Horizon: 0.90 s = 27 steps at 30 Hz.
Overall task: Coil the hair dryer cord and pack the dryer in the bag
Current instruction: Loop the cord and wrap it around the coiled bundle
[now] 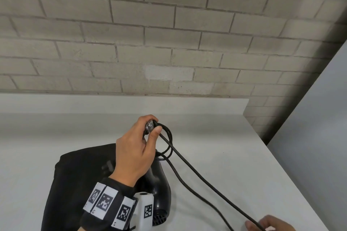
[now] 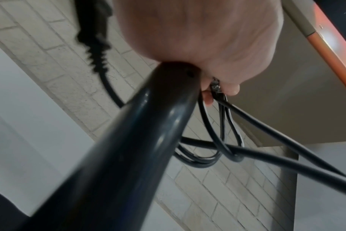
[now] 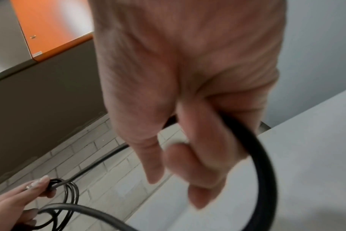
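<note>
- The left hand (image 1: 135, 148) is raised over the table (image 1: 216, 165), its thumb and fingers pinched on a small bundle of finished cord loops (image 1: 166, 142) and, it seems, the hair dryer's handle end too (the left wrist view shows the dryer's black body running straight down from that fist).
- The hair dryer (image 1: 161, 189) hangs or leans below this hand, grille end lowest, just in front of the black bag (image 1: 78, 178), which lies flat on the table to the left.
- The right hand (image 1: 270, 224), low and to the right at the frame's edge, has its fingers curled round the cord (image 1: 206, 180), which bends out of its fist.
- From the bundle, two strands run diagonally down and right; that slanting line is the cord's long axis.
- I judge the next loop depends on the right hand carrying its strand up and left to the bundle, since the left is the anchor.
</note>
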Each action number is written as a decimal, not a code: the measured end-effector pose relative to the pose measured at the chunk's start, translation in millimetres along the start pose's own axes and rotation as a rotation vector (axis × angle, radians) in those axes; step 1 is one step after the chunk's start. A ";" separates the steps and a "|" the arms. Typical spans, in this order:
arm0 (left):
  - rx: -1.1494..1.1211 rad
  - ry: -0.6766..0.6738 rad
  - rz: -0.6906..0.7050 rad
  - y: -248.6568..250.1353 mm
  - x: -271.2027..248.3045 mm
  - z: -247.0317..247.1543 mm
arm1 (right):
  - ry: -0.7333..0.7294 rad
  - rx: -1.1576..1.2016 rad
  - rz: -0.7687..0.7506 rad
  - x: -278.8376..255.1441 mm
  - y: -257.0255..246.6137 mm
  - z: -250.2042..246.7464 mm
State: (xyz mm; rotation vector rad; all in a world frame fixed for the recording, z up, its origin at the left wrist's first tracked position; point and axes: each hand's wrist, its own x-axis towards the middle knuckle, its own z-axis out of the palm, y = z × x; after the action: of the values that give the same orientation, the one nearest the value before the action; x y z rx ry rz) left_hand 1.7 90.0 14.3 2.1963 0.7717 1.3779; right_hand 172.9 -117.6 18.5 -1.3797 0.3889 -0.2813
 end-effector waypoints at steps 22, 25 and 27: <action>0.012 -0.035 0.023 1.2 1.4 5.1 | -1.476 -0.439 -1.220 -99.4 37.3 35.4; 0.008 -0.032 0.026 1.3 1.2 3.1 | -1.385 -0.654 -1.372 -109.1 38.8 45.1; 0.009 -0.026 0.033 1.9 0.9 2.9 | -1.297 -0.706 -1.423 -112.9 36.1 48.3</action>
State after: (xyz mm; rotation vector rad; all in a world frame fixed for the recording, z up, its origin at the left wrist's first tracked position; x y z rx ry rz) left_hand 5.1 88.9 14.9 2.2394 0.7372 1.3608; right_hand 90.3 -21.3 1.5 -1.9927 -1.7875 -0.3197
